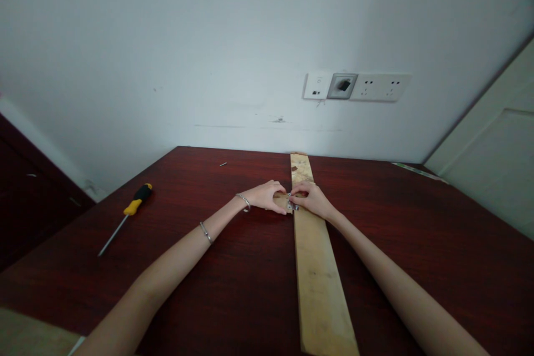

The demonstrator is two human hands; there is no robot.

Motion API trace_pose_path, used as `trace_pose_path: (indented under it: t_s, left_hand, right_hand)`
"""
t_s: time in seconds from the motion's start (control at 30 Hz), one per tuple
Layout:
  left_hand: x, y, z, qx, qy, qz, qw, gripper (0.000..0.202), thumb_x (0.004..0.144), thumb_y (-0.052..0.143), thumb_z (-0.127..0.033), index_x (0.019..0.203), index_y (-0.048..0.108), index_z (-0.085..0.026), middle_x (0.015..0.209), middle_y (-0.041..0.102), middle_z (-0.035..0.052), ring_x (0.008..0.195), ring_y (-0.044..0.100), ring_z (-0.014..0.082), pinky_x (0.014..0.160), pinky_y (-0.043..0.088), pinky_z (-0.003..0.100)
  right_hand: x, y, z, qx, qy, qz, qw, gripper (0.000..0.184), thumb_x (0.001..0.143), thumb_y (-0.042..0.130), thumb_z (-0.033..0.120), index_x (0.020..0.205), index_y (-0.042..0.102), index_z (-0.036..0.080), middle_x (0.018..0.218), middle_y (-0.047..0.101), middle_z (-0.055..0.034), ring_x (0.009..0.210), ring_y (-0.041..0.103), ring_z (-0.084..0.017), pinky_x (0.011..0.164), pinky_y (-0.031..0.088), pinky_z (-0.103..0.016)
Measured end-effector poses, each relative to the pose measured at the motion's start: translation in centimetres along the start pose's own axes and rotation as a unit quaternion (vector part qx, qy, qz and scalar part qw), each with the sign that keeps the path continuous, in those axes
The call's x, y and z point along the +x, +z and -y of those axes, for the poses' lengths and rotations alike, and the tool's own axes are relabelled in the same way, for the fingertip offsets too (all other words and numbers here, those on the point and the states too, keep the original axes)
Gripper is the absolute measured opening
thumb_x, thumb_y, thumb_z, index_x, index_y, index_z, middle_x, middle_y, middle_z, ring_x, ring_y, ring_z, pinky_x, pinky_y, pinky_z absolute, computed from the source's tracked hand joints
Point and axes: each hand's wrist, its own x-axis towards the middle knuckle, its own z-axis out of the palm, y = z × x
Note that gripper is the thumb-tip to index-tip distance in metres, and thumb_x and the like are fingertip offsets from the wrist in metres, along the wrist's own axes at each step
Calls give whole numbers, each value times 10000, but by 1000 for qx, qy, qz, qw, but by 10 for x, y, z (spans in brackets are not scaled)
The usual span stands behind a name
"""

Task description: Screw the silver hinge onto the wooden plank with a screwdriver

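A long pale wooden board lies lengthwise on the table, running from the near edge to the wall. Against its left side sits a short wooden block. My left hand grips this block between thumb and fingers. A small metal hinge spans the joint between block and board. With thumb and forefinger closed together, my right hand pinches at the hinge, its other fingers resting over the board. The fingertips partly cover the metal, so its details are hard to make out.
A screwdriver with a yellow and black handle lies on the left of the dark red table. A small screw lies near the back. Wall sockets are above, and a thin strip lies at the back right.
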Motion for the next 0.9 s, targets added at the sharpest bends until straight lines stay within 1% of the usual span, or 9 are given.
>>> trace_pose_path:
  t_s: [0.23, 0.4, 0.5, 0.6, 0.77, 0.9]
  left_hand:
    - [0, 0, 1, 9, 6, 0, 1000, 588, 664, 798, -503, 1080, 594, -140, 1017, 584, 67, 975, 502, 221, 832, 411, 277]
    - [0, 2, 2, 12, 1, 3, 1000, 623, 657, 799, -520, 1106, 590, -142, 1044, 557, 76, 1001, 484, 229, 855, 414, 287]
    - [0, 4, 4, 13, -11, 5, 1000, 654, 648, 796, -544, 1123, 586, -148, 1063, 529, 83, 1024, 473, 237, 875, 413, 299]
    - [0, 6, 6, 11, -14, 5, 1000, 654, 645, 796, -547, 1124, 584, -156, 1067, 515, 81, 1032, 466, 237, 885, 411, 302]
    - [1, 5, 5, 12, -16, 8, 1000, 671, 649, 794, -546, 1133, 578, -134, 1049, 512, 83, 1019, 467, 236, 872, 413, 299]
    - [1, 4, 4, 19, -17, 11, 1000, 664, 647, 803, -526, 1129, 576, -130, 1042, 514, 81, 1007, 471, 233, 863, 412, 292]
  right_hand:
    - [-1, -5, 5, 12, 16, 1, 1000, 145, 743, 670, 309, 817, 752, 215, 873, 713, -45, 821, 626, -197, 737, 469, -315]
    - [1, -5, -1, 41, 33, -30, 998, 204, 796, 573, 323, 787, 731, 193, 878, 735, -56, 853, 653, -210, 801, 485, -340]
    - [1, -5, -5, 49, 43, -50, 997, 237, 813, 532, 321, 773, 719, 181, 869, 737, -65, 836, 658, -211, 807, 489, -350]
    - [1, -4, -5, 49, 40, -49, 997, 210, 797, 554, 308, 766, 718, 181, 856, 732, -61, 824, 655, -206, 798, 488, -343]
    - [2, -1, -1, 27, 13, -20, 999, 126, 742, 638, 262, 778, 741, 199, 857, 714, -50, 830, 634, -199, 759, 474, -321]
    - [2, 2, -1, 8, -11, -2, 1000, 108, 742, 666, 261, 785, 753, 214, 878, 700, -50, 874, 624, -206, 822, 460, -340]
